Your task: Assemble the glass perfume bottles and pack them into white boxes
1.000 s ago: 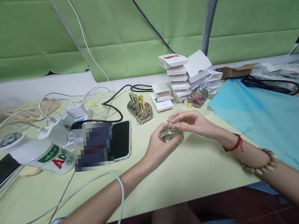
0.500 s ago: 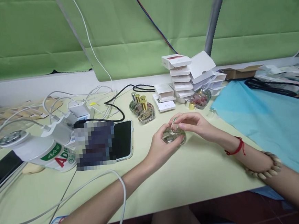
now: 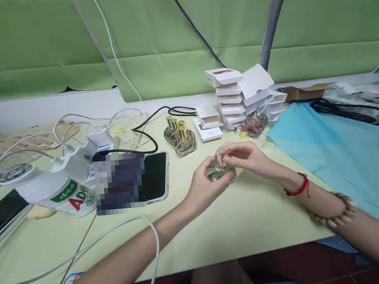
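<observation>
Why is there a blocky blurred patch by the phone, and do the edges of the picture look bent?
In the head view, the pixelated patch hides whatever lies beside the phone; the wide lens bows the table edge and stretches both forearms. Light is even and soft, and the glass bottle between the left hand and right hand glints faintly.

arms: bare | right wrist: red string, beaded bracelet

Green fabric hangs as a backdrop behind the pale yellow-green counter, with a white ledge along its foot. A grey pole slants across the cloth. A dark red floor shows below the counter's front edge.
</observation>
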The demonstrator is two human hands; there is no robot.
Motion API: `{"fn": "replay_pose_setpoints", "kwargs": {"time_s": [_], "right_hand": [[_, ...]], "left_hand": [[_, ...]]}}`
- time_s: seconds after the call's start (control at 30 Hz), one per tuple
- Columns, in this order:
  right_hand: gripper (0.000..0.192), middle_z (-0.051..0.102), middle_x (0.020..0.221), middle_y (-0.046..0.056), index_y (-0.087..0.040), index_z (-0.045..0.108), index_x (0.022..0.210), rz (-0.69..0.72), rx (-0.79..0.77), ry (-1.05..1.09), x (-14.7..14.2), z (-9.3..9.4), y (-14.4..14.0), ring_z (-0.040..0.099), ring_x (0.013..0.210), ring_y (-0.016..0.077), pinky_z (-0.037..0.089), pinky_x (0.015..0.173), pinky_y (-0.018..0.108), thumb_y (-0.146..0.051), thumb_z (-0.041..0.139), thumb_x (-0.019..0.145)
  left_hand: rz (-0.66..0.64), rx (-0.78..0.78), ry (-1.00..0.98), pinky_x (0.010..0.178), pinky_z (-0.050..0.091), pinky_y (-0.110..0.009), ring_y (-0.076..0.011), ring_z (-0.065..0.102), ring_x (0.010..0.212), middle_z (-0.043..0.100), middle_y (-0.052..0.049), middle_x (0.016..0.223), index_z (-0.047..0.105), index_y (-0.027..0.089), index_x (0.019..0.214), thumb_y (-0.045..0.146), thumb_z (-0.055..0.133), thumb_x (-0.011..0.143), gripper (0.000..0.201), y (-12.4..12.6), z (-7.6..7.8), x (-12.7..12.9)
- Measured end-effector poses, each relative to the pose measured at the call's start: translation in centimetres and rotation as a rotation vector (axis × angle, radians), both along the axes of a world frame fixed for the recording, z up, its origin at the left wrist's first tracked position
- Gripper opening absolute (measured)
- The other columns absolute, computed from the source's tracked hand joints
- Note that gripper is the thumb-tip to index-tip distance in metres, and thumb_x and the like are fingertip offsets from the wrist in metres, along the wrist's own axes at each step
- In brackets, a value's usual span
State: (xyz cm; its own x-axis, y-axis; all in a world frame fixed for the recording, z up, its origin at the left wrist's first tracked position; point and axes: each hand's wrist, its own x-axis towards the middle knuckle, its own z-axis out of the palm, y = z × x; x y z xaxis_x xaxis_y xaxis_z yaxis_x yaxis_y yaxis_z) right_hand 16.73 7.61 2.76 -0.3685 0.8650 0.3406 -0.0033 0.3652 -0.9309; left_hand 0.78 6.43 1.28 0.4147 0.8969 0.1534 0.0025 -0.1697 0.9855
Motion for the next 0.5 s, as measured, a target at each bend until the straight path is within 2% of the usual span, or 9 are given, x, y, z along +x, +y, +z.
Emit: {"fn": "replay_pose_setpoints", "kwargs": {"time_s": [0.23,0.5], "right_hand": [[0.012,0.064,0.092,0.004,-0.021,0.069,0.085,-0.021,0.107,-0.088,-0.03,0.52,-0.19,0.058,0.089,0.0151,0.047,0.078,0.032,-0.028,0.064,0.076],[0.01,0.064,0.089,0.003,-0.02,0.067,0.083,-0.02,0.095,-0.069,-0.19,0.36,-0.19,0.058,0.082,0.0126,0.047,0.074,0.029,-0.024,0.065,0.074]], "left_hand": [[0.023,0.012,0.001,0.065,0.045,-0.02,-0.0125,0.058,0.078,0.062,-0.004,0.091,0.058,0.017,0.096,0.03,0.064,0.072,0.027,0.05,0.07,0.09],[0.003,0.041,-0.002,0.065,0.045,-0.021,-0.0136,0.058,0.082,0.062,-0.005,0.096,0.058,0.017,0.1,0.03,0.062,0.074,0.029,0.1,-0.26,0.05]]}}
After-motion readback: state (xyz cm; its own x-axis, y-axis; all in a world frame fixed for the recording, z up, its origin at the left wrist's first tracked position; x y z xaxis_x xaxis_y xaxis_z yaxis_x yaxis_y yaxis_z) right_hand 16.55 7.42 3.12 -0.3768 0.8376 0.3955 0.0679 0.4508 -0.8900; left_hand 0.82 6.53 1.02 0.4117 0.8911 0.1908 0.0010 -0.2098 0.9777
